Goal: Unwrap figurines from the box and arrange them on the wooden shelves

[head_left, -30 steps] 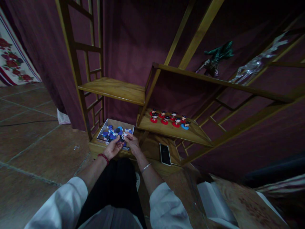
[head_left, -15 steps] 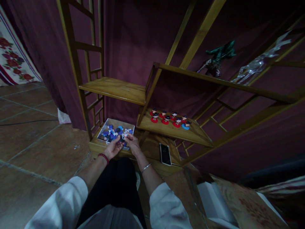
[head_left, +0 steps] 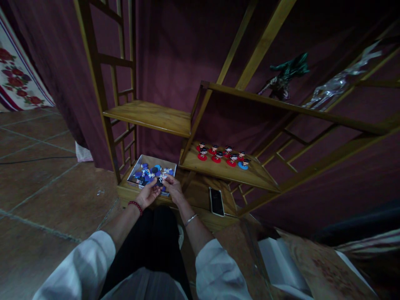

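Note:
In front of me, both hands meet over the near edge of an open cardboard box (head_left: 168,163). Small blue, purple and white figurines (head_left: 146,171) lie jumbled inside it. My left hand (head_left: 150,194) is closed, thumb and fingers pinching the dark round base (head_left: 159,183) of one figurine. From the other side my right hand (head_left: 174,188) grips the small whitish upper part of that figurine (head_left: 163,178) with its fingertips. Fingers hide much of the piece, so I cannot tell whether base and figure are joined.
Several small figurines on red bases (head_left: 218,158), and one on a blue base (head_left: 243,164), stand on the wooden shelf (head_left: 259,177) to the right. Below lies a phone (head_left: 216,202). A green statue (head_left: 286,75) and a clear figure (head_left: 340,81) occupy the upper shelf.
Almost nothing differs. Both hands keep their hold on the figurine over the box, with only a very slight shift of the fingers.

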`<state>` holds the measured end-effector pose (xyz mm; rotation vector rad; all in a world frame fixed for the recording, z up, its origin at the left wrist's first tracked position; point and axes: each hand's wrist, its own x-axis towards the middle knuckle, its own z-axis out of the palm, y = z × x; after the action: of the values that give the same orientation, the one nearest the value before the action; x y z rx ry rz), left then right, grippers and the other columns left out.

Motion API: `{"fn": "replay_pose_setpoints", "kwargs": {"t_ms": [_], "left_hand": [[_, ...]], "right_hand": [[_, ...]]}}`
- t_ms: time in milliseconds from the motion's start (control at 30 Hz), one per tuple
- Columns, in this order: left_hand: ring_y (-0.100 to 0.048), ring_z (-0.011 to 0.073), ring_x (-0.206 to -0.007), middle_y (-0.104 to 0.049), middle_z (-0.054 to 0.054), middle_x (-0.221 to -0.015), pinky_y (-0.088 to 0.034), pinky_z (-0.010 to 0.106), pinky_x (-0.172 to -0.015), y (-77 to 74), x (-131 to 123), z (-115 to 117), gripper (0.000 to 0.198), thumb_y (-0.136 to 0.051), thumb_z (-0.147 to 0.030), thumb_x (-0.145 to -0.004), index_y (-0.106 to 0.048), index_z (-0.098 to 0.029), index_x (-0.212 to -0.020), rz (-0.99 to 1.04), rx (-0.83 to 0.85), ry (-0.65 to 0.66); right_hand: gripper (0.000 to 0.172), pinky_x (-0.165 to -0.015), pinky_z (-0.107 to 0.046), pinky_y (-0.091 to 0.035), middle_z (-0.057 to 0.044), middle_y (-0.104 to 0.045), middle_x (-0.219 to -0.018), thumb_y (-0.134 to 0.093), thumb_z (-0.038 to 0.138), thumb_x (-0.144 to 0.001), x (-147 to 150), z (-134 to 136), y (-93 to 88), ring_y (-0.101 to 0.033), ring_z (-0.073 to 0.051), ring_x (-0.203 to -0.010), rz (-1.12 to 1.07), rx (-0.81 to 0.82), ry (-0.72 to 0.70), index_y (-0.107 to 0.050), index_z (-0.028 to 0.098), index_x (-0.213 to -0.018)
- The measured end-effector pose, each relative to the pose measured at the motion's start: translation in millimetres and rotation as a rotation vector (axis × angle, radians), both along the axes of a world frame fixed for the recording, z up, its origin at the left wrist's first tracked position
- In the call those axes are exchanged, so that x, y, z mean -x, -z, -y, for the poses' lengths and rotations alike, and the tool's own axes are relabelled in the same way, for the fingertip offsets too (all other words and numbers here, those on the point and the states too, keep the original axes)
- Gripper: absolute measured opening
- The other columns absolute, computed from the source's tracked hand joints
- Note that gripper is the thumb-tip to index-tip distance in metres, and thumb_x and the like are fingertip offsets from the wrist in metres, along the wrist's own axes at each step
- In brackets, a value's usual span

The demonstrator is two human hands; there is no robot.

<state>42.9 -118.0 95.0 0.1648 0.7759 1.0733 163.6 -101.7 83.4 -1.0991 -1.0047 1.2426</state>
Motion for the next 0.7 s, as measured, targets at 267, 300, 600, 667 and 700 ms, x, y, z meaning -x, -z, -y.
{"fn": "replay_pose_setpoints", "kwargs": {"t_ms": [267,300,600,667,700], "left_hand": [[-0.059,0.0121,-0.055,-0.056,0.006,-0.06,-0.05,0.018,-0.049,6.2,0.5,-3.0,0.013,-0.055,-0.02,-0.082,-0.056,-0.011,-0.073,-0.002,0.007,0.004],[-0.059,0.0123,-0.055,-0.056,0.006,-0.059,-0.05,0.018,-0.048,6.6,0.4,-3.3,0.013,-0.054,-0.02,-0.082,-0.056,-0.011,-0.073,-0.001,0.005,0.004],[-0.059,0.0112,-0.055,-0.057,0.006,-0.06,-0.05,0.017,-0.05,0.7,-0.1,-1.5,0.014,-0.052,-0.019,-0.084,-0.056,-0.01,-0.073,-0.006,0.005,0.006],[-0.059,0.0109,-0.055,-0.057,0.005,-0.06,-0.05,0.017,-0.049,-0.3,-0.4,-1.2,0.012,-0.053,-0.018,-0.083,-0.056,-0.01,-0.075,0.0,0.006,0.002],[-0.059,0.0108,-0.054,-0.056,0.004,-0.059,-0.05,0.016,-0.048,-0.5,-0.6,-1.1,0.012,-0.053,-0.018,-0.083,-0.056,-0.01,-0.074,0.004,0.008,0.001]], "right_hand": [[0.036,-0.071,-0.027,-0.047,0.002,-0.067,-0.076,-0.068,0.025,-0.055,-0.9,1.0,-0.1,-0.059,-0.014,-0.072,-0.012,0.008,-0.035,-0.066,0.021,-0.091],[0.036,-0.071,-0.027,-0.047,0.002,-0.067,-0.076,-0.068,0.024,-0.055,-0.9,0.9,-0.1,-0.059,-0.014,-0.071,-0.008,0.004,-0.032,-0.066,0.021,-0.091],[0.037,-0.073,-0.028,-0.046,0.001,-0.068,-0.08,-0.069,0.027,-0.056,-1.8,-0.9,1.6,-0.059,-0.015,-0.074,0.023,-0.006,-0.038,-0.067,0.022,-0.093],[0.039,-0.073,-0.029,-0.046,0.001,-0.067,-0.08,-0.07,0.027,-0.055,-1.9,-1.4,2.3,-0.059,-0.015,-0.074,0.015,-0.003,-0.041,-0.066,0.022,-0.094],[0.04,-0.073,-0.029,-0.046,0.001,-0.067,-0.08,-0.07,0.027,-0.055,-2.0,-1.6,2.6,-0.059,-0.015,-0.074,0.013,-0.001,-0.038,-0.066,0.022,-0.094]]}}
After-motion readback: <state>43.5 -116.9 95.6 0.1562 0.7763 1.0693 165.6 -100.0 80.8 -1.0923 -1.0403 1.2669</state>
